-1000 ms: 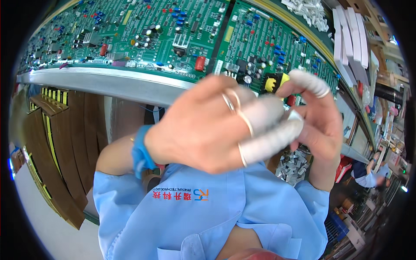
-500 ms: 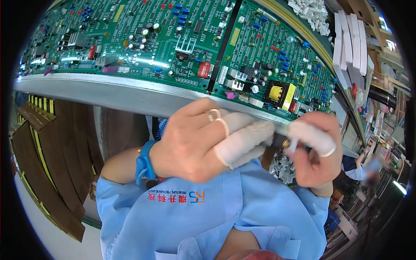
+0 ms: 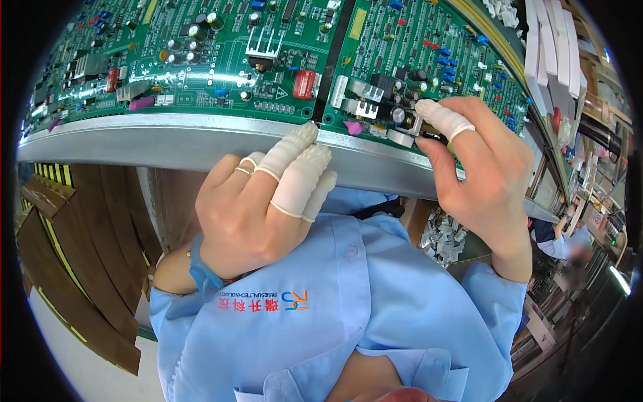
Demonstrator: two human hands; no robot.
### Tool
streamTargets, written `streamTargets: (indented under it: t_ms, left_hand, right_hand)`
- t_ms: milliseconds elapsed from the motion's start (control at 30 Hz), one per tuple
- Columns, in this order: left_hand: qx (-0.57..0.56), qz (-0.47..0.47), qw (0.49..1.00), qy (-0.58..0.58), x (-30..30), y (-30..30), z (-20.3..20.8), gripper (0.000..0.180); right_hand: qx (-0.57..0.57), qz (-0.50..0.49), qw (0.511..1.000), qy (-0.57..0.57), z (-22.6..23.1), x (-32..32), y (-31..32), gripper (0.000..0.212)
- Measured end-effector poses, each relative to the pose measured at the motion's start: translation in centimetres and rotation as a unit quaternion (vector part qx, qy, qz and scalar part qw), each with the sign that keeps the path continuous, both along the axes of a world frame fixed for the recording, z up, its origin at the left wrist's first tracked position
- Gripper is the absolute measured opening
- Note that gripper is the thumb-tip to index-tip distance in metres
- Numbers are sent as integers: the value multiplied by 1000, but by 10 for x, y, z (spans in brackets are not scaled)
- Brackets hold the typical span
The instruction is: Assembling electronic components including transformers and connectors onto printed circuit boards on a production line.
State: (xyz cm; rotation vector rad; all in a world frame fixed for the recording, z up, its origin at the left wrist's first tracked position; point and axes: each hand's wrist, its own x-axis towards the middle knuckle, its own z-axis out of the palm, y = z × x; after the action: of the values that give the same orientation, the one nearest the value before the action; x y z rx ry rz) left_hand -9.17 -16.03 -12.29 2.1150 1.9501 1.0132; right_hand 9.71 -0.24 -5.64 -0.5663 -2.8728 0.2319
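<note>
Two-handed work has split: the right hand (image 3: 485, 154) now pinches a small metallic part (image 3: 418, 125) at the circuit board's (image 3: 382, 63) near edge, bringing work there, while the left hand's (image 3: 258, 204) grip is unclear.

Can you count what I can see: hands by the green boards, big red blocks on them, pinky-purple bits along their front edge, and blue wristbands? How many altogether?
Hands, left hand and right hand: 2
Big red blocks in plain view: 2
Pinky-purple bits: 3
Blue wristband: 1
Total: 8
</note>
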Motion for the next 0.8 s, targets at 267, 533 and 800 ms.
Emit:
streamTargets:
  t_ms: [267,533,800]
  left_hand:
    - [50,14,999,-1,6,5,-10,28]
    - [24,19,999,-19,3,5,-4,31]
    - [-34,32,993,-112,-7,0,18,36]
  right_hand:
    - [1,-25,998,-54,4,0,-5,35]
    - [-25,-46,992,-111,20,4,6,39]
    - [-10,82,995,-50,9,-49,48,47]
